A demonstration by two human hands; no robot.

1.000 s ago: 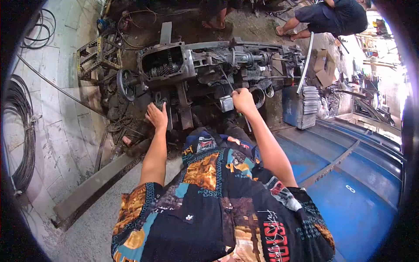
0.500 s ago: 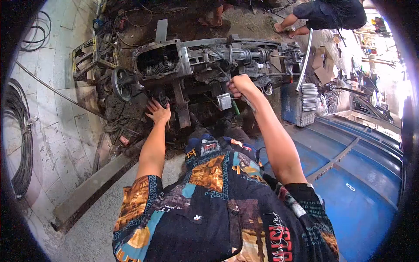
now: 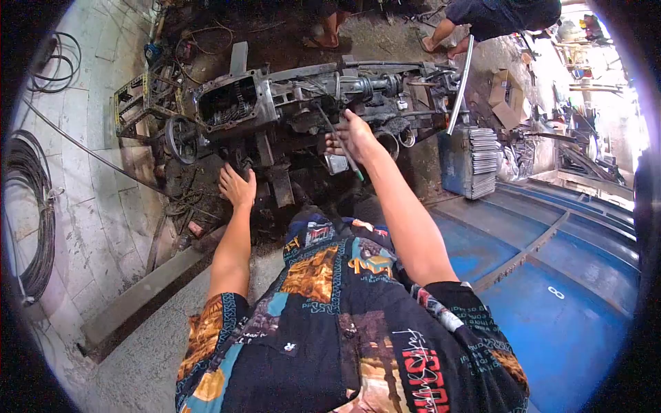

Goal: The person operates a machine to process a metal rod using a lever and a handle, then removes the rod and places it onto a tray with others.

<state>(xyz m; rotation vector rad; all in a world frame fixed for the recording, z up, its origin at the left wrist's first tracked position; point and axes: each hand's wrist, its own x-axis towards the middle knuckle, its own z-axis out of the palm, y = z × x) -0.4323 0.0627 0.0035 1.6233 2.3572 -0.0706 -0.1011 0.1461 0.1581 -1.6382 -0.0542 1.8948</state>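
A greasy metal machine assembly (image 3: 272,93) with an open gear housing lies before me, gears showing inside. My right hand (image 3: 354,138) is at its near side, fingers stretched out and apart. A slim rod with a green end (image 3: 359,175) slants across beside those fingers, its upper end reaching the machine. Just below the fingers is a shiny metal box-like part (image 3: 336,164). My left hand (image 3: 237,186) is open, fingers spread, close under the handwheel side of the housing, by dark parts. The round handwheel (image 3: 180,140) is left of it.
A yellow-edged metal frame (image 3: 131,107) stands at the left, near coiled cable (image 3: 31,220). To the right are a finned blue block (image 3: 471,162), blue panels (image 3: 571,303) and a cardboard box (image 3: 506,96). Two people's legs (image 3: 441,34) are beyond the machine. A long beam (image 3: 144,299) lies lower left.
My right hand has gone from a closed grip to stretched fingers, baring more of the rod. The view has shifted slightly, so the machine appears further left. My left hand stays spread.
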